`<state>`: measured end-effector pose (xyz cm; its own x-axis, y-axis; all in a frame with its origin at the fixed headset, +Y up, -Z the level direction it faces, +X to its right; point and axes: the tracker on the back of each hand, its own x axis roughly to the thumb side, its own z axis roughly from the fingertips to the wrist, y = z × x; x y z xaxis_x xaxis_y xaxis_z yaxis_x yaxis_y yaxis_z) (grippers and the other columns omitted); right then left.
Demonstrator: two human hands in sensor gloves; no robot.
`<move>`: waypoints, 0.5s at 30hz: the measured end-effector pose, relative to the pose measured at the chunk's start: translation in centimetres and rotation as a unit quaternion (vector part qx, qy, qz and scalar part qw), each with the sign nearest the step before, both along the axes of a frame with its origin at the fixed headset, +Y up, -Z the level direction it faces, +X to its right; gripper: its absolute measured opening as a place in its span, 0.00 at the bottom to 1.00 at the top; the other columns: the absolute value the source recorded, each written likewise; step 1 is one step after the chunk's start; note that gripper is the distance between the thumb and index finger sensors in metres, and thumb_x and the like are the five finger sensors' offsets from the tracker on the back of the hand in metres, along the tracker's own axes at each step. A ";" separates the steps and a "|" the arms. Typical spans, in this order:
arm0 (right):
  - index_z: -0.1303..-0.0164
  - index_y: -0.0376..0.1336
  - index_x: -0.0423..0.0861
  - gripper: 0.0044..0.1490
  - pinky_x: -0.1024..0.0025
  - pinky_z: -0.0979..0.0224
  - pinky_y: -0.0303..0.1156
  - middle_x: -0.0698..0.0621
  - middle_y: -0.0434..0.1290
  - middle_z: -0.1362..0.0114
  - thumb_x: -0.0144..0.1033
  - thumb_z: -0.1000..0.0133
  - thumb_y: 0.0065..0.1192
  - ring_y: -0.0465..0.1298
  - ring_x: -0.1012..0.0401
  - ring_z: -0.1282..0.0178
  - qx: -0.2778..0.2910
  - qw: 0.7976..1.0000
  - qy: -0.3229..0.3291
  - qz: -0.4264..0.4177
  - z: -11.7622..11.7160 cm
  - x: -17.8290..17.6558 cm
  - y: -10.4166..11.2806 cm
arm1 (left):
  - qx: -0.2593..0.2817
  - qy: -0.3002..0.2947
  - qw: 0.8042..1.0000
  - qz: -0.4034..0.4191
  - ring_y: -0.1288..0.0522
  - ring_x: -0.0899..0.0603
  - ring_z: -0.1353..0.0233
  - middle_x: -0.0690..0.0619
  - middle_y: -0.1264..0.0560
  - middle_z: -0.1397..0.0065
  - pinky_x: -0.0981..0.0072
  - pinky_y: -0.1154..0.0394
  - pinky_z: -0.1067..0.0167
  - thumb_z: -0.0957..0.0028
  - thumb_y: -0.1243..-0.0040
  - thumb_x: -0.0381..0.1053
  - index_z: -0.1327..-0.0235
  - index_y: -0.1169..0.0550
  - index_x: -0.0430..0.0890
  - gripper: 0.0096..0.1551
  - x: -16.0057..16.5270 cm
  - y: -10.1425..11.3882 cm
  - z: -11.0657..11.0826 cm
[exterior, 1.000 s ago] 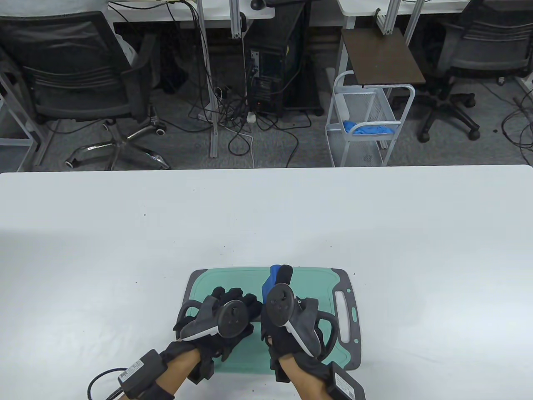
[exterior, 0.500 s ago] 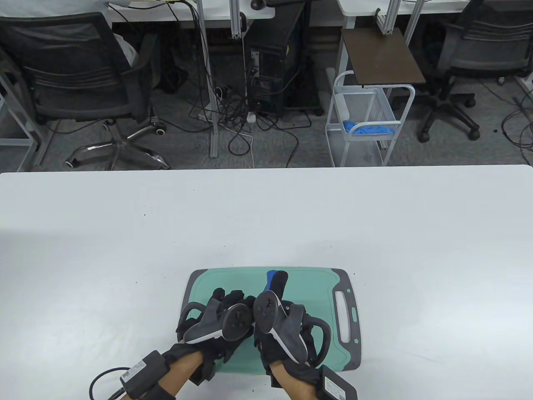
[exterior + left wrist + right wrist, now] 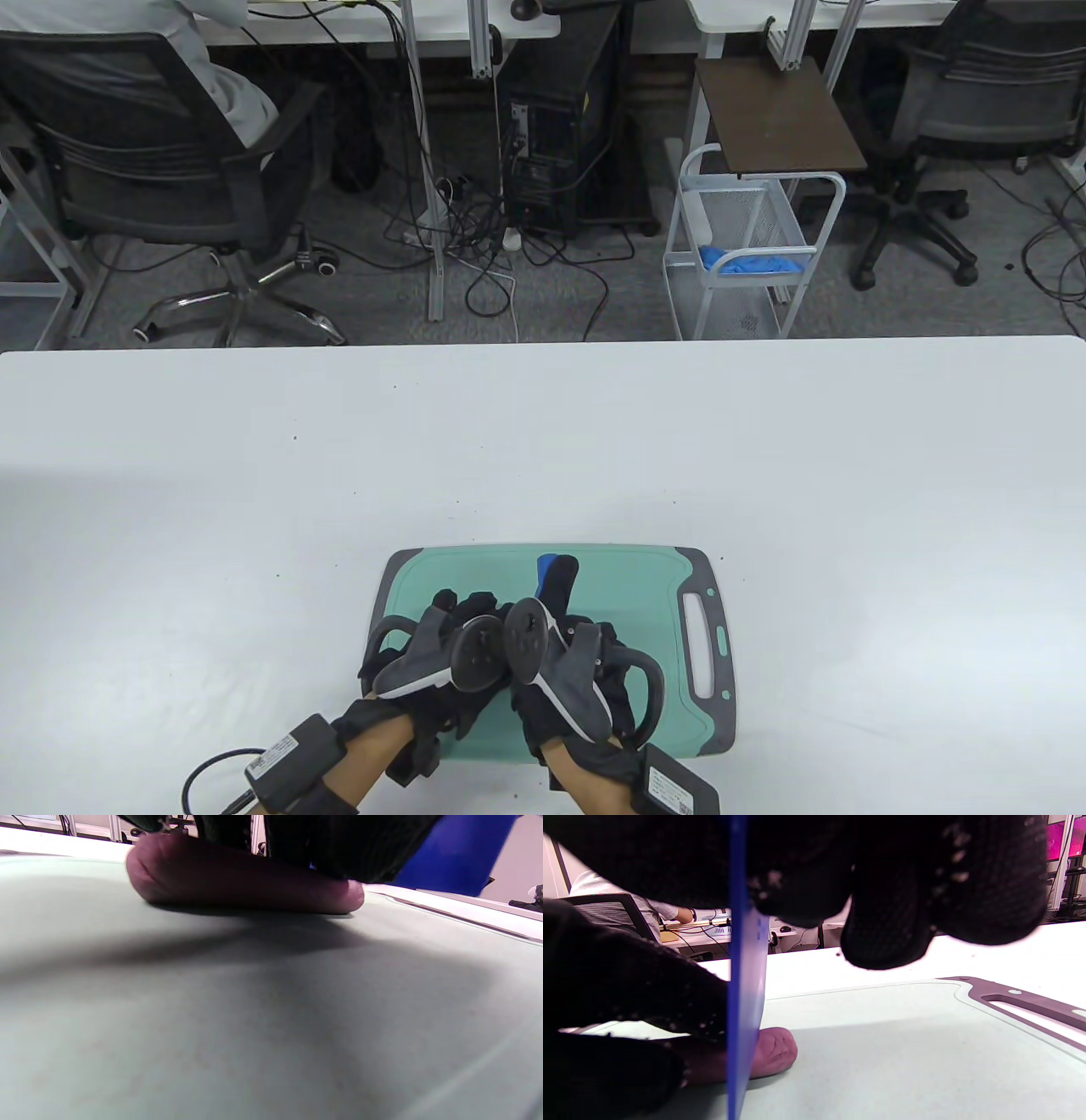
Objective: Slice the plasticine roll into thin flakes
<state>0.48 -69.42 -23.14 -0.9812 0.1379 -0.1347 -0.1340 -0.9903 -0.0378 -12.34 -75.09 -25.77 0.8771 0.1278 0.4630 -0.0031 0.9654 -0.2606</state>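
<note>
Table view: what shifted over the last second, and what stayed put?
The right hand with the blue cutter slid left and nearer the person, closing on the left hand. The left hand stayed on the plasticine roll; the cutting board did not move.

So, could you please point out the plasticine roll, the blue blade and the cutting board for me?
plasticine roll (image 3: 774,1052): right wrist view, its rounded free end.
blue blade (image 3: 746,984): right wrist view, flat side, mid-height.
cutting board (image 3: 711,679): table view, grey handle edge.
</note>
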 end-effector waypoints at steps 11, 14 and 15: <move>0.22 0.42 0.43 0.54 0.46 0.55 0.80 0.48 0.80 0.65 0.45 0.49 0.69 0.83 0.45 0.57 0.002 1.000 0.001 0.008 -0.4 -0.3 -0.5 | -0.007 0.001 1.000 -0.001 0.35 0.45 0.15 0.70 0.35 0.18 0.38 0.41 0.20 0.56 0.40 0.62 0.31 0.31 0.67 0.35 0.0 -0.1 -0.1; 0.22 0.42 0.43 0.54 0.46 0.55 0.80 0.48 0.80 0.65 0.45 0.49 0.68 0.83 0.45 0.57 0.003 1.000 0.001 0.008 -0.5 -0.3 -0.6 | -0.007 0.002 1.000 -0.002 0.35 0.45 0.15 0.70 0.35 0.18 0.38 0.41 0.20 0.56 0.40 0.62 0.31 0.31 0.67 0.35 0.0 -0.1 -0.1; 0.22 0.42 0.43 0.54 0.46 0.55 0.80 0.48 0.80 0.65 0.45 0.49 0.68 0.83 0.45 0.57 0.002 1.000 0.000 0.008 -0.5 -0.3 -0.7 | -0.008 0.002 1.000 -0.002 0.35 0.44 0.15 0.70 0.35 0.18 0.38 0.41 0.20 0.56 0.40 0.62 0.31 0.31 0.67 0.35 0.0 -0.1 -0.1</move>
